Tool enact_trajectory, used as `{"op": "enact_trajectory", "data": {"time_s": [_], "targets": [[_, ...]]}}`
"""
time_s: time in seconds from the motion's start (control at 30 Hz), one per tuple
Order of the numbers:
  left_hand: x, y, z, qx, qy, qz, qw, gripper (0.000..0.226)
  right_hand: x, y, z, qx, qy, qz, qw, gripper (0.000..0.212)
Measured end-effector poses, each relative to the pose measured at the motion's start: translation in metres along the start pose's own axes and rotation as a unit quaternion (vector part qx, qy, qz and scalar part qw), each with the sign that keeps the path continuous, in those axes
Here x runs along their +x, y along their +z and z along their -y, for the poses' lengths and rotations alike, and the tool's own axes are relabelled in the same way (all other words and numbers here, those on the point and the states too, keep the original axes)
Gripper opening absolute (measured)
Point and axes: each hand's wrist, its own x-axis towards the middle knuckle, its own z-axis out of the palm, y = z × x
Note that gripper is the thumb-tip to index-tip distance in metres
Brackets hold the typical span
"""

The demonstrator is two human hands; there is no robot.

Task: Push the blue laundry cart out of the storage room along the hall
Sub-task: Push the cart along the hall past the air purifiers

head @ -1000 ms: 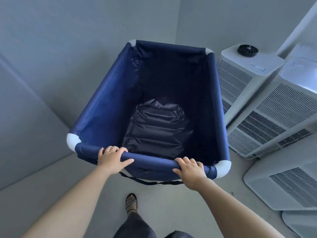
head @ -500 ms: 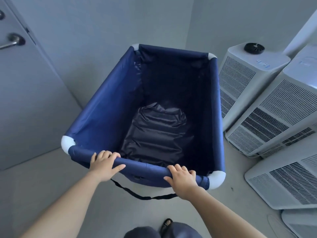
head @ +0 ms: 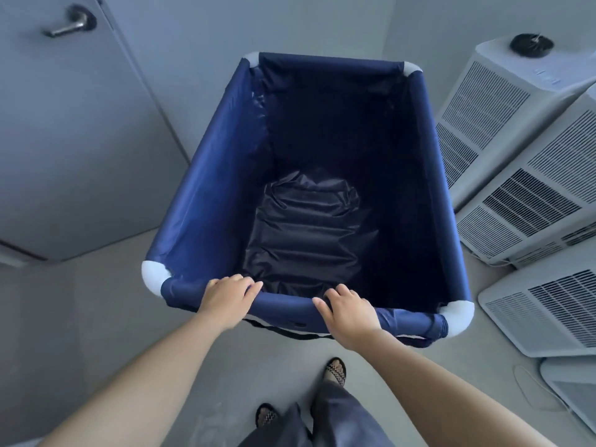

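Observation:
The blue laundry cart [head: 209, 175] stands in front of me, a deep navy fabric bin with white corner joints and a dark crumpled liner at the bottom. My left hand [head: 225, 296] grips the near rail left of centre, fingers curled over the top. My right hand [head: 350, 312] grips the same rail right of centre. A black strap hangs below the rail between my arms.
A grey door [head: 64, 130] with a metal lever handle [head: 69, 25] stands at the left, close to the cart's left side. Several white air units [head: 522, 195] line the right wall, close beside the cart. My sandalled feet [head: 335, 371] are on the grey floor behind it.
The view has swung left, bringing the door and its handle further into sight. The cart has turned with both hands still on the rail; my hands sit closer together on it.

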Motion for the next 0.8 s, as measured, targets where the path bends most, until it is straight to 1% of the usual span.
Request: {"op": "enact_trajectory", "data": {"time_s": [0.1,0.23,0.3,0.37,0.47,0.7,0.8], "targets": [[-0.017,0.005,-0.002,0.001,0.046,0.02,0.999,0.036,-0.013,0.016,0.008,-0.02,-0.016,-0.014,1.0,0.05],[-0.041,0.018,0.004,0.016,0.126,0.005,0.992,0.038,-0.034,0.029,0.005,-0.058,-0.035,-0.05,0.996,0.049],[-0.053,0.023,0.007,0.036,0.167,-0.017,0.985,0.042,-0.045,0.033,0.005,-0.067,-0.047,-0.068,0.994,0.045],[-0.065,0.028,0.006,0.067,0.193,-0.06,0.977,0.045,-0.055,0.037,0.005,-0.083,-0.063,-0.094,0.99,0.036],[-0.076,0.035,0.001,0.087,0.202,-0.096,0.971,0.042,-0.063,0.041,0.004,-0.115,-0.059,-0.131,0.983,0.031],[-0.069,0.033,0.001,0.084,0.201,-0.111,0.97,0.041,-0.051,0.044,0.001,-0.134,-0.081,-0.188,0.97,0.028],[-0.055,0.029,0.002,0.083,0.195,-0.123,0.969,0.041,-0.038,0.042,0.0,-0.134,-0.086,-0.214,0.964,0.033]]}}
